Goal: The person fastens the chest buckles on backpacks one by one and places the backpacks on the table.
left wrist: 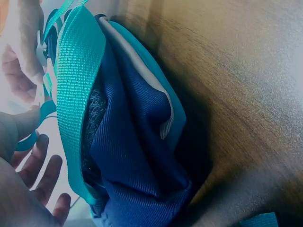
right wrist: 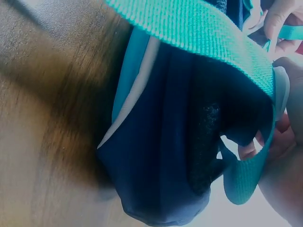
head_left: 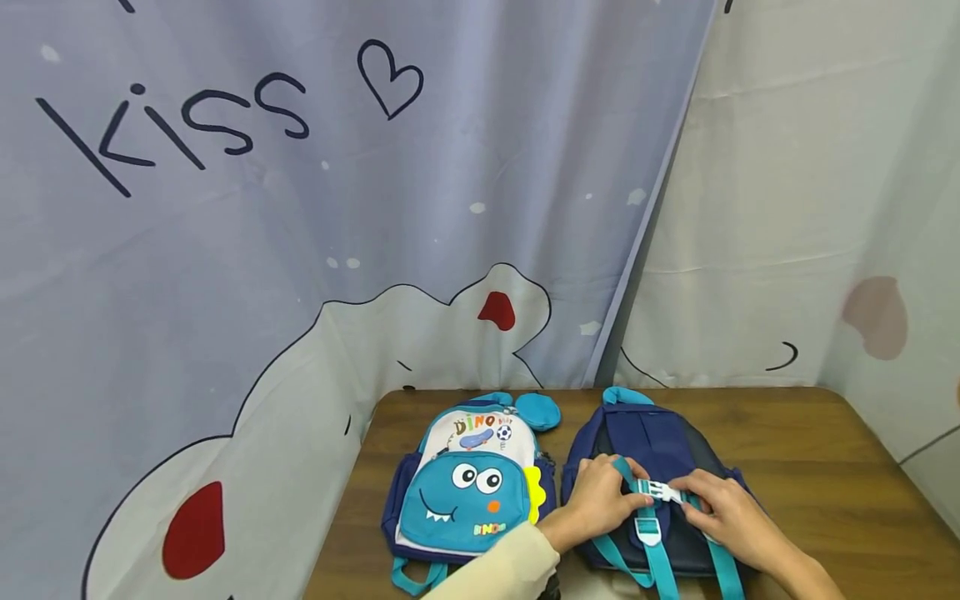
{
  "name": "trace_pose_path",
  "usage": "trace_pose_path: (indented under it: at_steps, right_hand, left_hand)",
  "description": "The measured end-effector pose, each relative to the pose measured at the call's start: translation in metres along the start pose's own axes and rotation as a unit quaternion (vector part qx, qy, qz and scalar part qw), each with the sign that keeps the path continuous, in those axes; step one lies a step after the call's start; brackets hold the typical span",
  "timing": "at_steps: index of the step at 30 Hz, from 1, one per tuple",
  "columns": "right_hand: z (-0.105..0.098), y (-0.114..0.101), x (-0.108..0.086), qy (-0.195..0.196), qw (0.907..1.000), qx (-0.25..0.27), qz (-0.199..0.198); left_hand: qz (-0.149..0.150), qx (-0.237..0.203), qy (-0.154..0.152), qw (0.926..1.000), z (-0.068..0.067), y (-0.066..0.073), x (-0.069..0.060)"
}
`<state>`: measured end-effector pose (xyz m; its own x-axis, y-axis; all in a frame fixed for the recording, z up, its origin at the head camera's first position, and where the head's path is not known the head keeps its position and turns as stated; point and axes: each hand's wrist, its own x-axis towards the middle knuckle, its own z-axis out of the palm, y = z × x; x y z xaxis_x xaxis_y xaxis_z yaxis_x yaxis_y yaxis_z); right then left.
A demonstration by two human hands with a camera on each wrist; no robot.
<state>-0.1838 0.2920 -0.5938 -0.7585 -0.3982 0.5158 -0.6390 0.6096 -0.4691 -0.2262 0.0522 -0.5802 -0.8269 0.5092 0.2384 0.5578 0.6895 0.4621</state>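
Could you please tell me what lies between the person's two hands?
In the head view, a white buckle lies between the left hand and the right hand, over the dark-blue backpack.

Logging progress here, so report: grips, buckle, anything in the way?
Left grip and right grip pinching opposite ends of white buckle. Buckle over navy backpack; full latching unclear. Dinosaur backpack alongside, not blocking.

Here's the left hand (head_left: 602, 496), thumb and fingers pinching, outer fingers splayed loosely beyond that pinch. Facing it, the right hand (head_left: 718, 507) pinches too, its fingertips near the left's! Left wrist (head_left: 561, 528) and bare right forearm (head_left: 801, 572) slant inward behind the fingers.
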Motion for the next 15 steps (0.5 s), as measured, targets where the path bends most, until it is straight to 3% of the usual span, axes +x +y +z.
trace_pose_path:
  at_steps: [10,15]
  right_hand:
    - [-0.0041,-0.0001,-0.0022,-0.017,0.9993,0.016,0.03]
    - [-0.0078,0.0017,0.0007,-0.015,0.9998,0.009,0.003]
  left_hand:
    - [-0.008,-0.008,0.007,0.9999,0.0061,-0.0001,-0.0035]
    - [-0.005,-0.015,0.013,0.9998,0.0085,0.0018,-0.003]
